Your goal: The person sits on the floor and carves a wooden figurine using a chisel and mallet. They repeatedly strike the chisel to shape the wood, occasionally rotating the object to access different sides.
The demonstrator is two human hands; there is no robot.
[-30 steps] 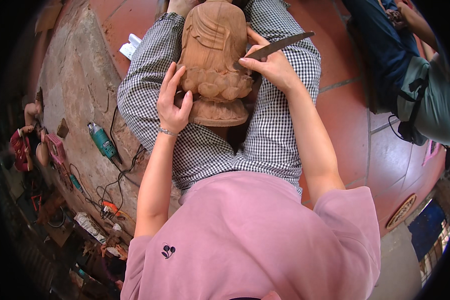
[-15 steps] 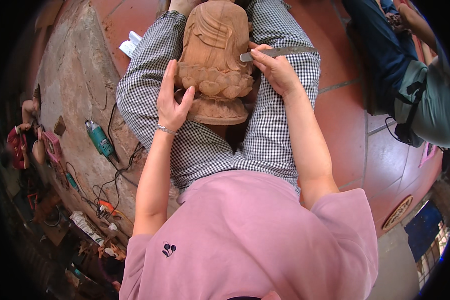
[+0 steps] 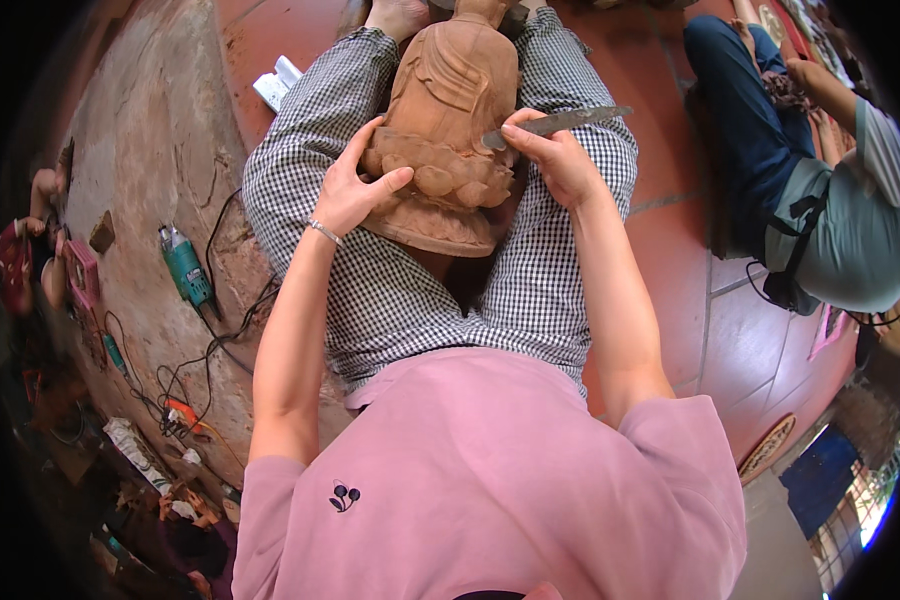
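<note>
A carved wooden statue (image 3: 454, 95) with a draped robe and a petalled base stands between my knees, leaning slightly. My left hand (image 3: 355, 185) steadies the left side of the petalled base, fingers along its edge and thumb over the petals. My right hand (image 3: 562, 160) pinches a long flat grey metal tool with a rounded end (image 3: 580, 118). The tool's rounded end meets or hovers just by the statue's right side, above the petals; contact cannot be made out. Its other end points right over my checked trouser leg. The statue's top is cut off by the upper edge.
On the stone slab at left lies a teal power tool (image 3: 183, 268) with tangled black cords (image 3: 205, 360). A white object (image 3: 276, 84) rests beside my left leg. Another person (image 3: 820, 200) sits on the red tiles (image 3: 660, 270) at right. Others are at far left.
The whole view has shifted, bringing the statue lower and more into sight. It tilts more now. The tool's angle has steepened, and my left thumb stretches further right over the base.
</note>
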